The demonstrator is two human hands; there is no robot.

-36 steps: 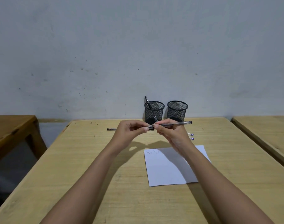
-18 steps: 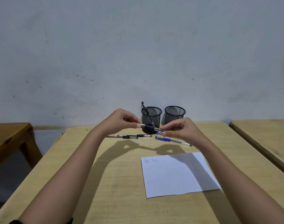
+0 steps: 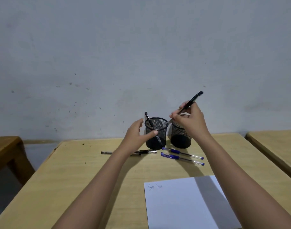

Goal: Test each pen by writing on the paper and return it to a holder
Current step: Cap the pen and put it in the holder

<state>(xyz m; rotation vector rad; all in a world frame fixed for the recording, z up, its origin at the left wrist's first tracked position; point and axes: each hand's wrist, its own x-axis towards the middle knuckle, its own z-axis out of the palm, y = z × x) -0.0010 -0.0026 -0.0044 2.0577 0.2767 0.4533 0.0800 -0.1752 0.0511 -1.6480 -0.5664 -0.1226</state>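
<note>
Right hand [image 3: 189,120] pinches a black pen [image 3: 193,100], tip right at the rim of the left holder [image 3: 151,142]; left hand [image 3: 135,134] hovers beside it, fingers [image 3: 139,123] loose, gripping nothing.

A pale grey wall [image 3: 108,55] fills the upper half of the frame, scuffed and flecked with small dark marks. Below it a light wooden desk [image 3: 72,182] runs from the centre to the bottom edge, with a few dark specks [image 3: 87,144] near its far left corner. A darker brown table [image 3: 4,146] stands at the left edge and another pale table [image 3: 273,142] at the right edge. Grey floor [image 3: 37,154] shows between the desk and the brown table.
</note>
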